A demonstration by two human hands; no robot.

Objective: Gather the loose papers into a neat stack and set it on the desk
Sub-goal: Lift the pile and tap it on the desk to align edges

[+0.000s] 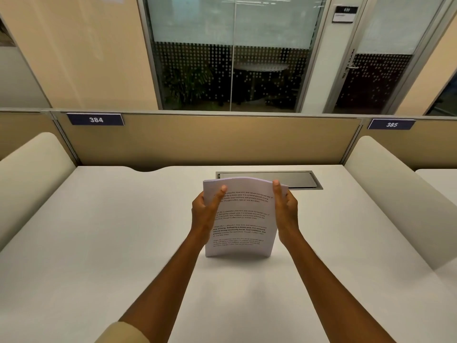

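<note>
Papers (243,219) stand upright as one stack near the middle of the white desk (99,231), with the bottom edge touching the surface and the top edge bent a little away from the person. Left hand (205,214) grips the left side, the thumb on the printed front page. Right hand (285,211) grips the right side in the same way. Behind the stack, a grey cable hatch (296,179) lies in the desk, and the divider (210,139) carries labels 384 and 385.
</note>
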